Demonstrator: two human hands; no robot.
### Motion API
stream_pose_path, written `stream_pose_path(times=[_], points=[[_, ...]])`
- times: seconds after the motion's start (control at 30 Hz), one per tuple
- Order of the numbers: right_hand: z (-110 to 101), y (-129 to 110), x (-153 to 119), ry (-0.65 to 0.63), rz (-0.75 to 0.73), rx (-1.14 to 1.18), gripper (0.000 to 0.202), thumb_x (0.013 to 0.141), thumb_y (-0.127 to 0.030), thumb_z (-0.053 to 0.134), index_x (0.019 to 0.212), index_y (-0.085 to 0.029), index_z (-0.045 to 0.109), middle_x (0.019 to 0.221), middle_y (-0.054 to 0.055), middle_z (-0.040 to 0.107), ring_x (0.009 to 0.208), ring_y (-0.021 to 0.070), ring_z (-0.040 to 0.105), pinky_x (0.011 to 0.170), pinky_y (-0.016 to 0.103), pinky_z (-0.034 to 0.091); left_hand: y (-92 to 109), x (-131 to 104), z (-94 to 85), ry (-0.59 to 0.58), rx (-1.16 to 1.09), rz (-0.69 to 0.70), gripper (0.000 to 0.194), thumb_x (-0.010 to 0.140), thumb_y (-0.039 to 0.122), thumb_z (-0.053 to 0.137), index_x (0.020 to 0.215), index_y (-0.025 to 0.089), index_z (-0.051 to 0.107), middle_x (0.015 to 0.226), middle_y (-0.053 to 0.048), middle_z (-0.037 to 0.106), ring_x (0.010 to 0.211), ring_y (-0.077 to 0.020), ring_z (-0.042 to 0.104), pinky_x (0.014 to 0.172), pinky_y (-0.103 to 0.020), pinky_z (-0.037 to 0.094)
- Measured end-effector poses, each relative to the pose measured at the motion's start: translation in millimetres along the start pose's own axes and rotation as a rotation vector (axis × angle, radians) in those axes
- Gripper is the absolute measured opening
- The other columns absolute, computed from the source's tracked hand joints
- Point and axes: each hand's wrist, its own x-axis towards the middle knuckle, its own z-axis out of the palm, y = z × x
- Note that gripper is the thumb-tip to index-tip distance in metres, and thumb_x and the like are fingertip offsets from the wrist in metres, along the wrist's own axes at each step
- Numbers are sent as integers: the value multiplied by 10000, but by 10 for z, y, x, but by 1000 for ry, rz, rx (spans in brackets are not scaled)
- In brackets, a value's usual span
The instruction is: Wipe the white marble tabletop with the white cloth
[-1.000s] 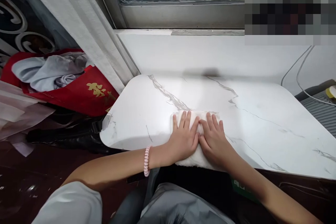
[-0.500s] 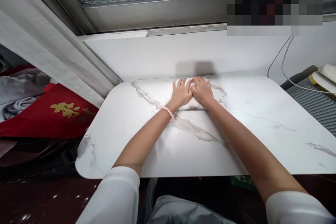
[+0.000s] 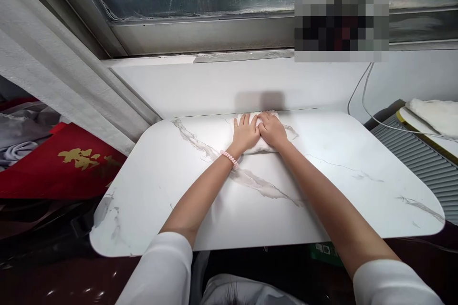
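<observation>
Forward across the desk (image 3: 125, 195), from its near edge a second ago to its wall side, my left hand (image 3: 246, 135), the cloth (image 3: 262, 147) and my right hand (image 3: 272, 130) have moved. At my far left sits a red bag (image 3: 88, 157), with the curtain (image 3: 67, 52) slanting beside it. Next comes my left hand, apart-fingered and laid over the left part of the cloth, a pink band (image 3: 229, 158) round its wrist. Between and beneath my hands, the cloth rests on the desk near the wall (image 3: 200, 88), its near edge showing. My right hand covers the right part, its fingers less spread and likewise not clamped on anything I can see. Well off to my right lies a white pad (image 3: 434, 115).

I judge the step in hand to be a two-handed push or wipe, at the far end of its stroke. Any further stroke would call for even pressure from both palms, so the cloth slides flat without bunching, and a change of direction, as the wall leaves little room ahead.
</observation>
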Motion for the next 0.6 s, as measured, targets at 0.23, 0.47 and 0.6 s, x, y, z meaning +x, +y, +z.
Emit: stream_pose_path(times=[0.23,0.47,0.6], points=[[-223,-125,-712,-77,-4,-79,539,925,-204,275,1402,-51,476,1492,178,428,1411,277,334,1157,445,252,281,-646,-76,-49,-5,24,504,1002,301,278,1485,175,345,1555,-140,321,1444,-291,254,1165,-561,174],[-515,-284,-1743,-94,-44,-118,546,941,-235,259,1403,-59,491,1500,161,419,1425,248,317,1181,445,246,576,-1567,-207,-124,-49,130,553,995,336,283,1506,123,293,1573,-190,249,1464,-345,168,1160,-616,112],[-611,-289,-2133,-89,-89,-106,563,952,-279,249,1428,-70,464,1520,161,379,1440,257,280,1170,483,277,649,-1901,-251,-160,-71,222,589,984,346,303,1518,104,253,1582,-208,205,1475,-344,113,1163,-616,88]])
